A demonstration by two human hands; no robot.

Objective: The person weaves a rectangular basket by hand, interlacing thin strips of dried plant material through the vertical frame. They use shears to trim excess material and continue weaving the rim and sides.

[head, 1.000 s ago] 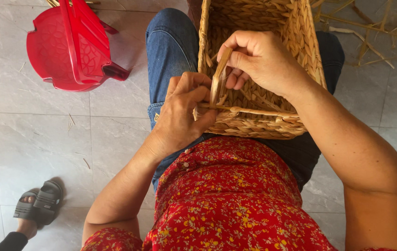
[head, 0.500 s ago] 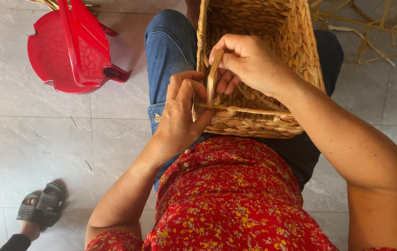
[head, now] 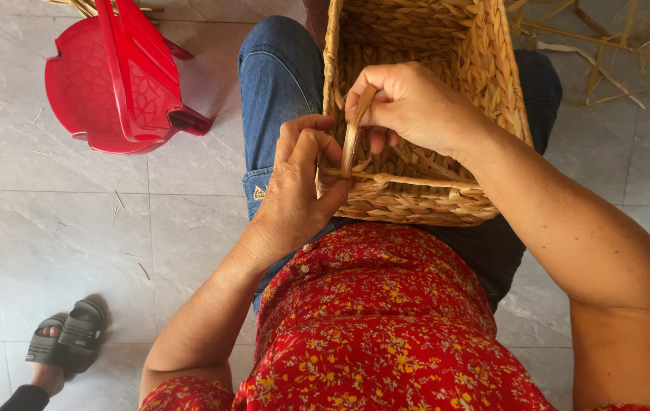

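Pale grey floor tiles (head: 73, 243) spread out under you, littered here and there with short bits of dry straw. You sit with a woven straw basket (head: 485, 68) resting across your lap on your blue jeans (head: 279, 84), its open top facing up at you and its near rim close against your red flowered top (head: 370, 327). Your right hand (head: 416, 106) reaches over the near rim into the basket, its grip pinched shut on a flat straw strand (head: 354, 133) that stands nearly upright between thumb and fingers. Your left hand (head: 298, 190) sits at the basket's near left corner, its grip closed on the lower end of that same strand where it meets the rim, thumb pressing against the weave. To your left, well apart from the basket, a red plastic chair (head: 111, 76) lies tipped on the tiles. At the top right corner, loose straw stalks (head: 606, 46) are scattered on the floor. At the bottom left, another person's foot in a black sandal (head: 66, 342) rests on the tiles.
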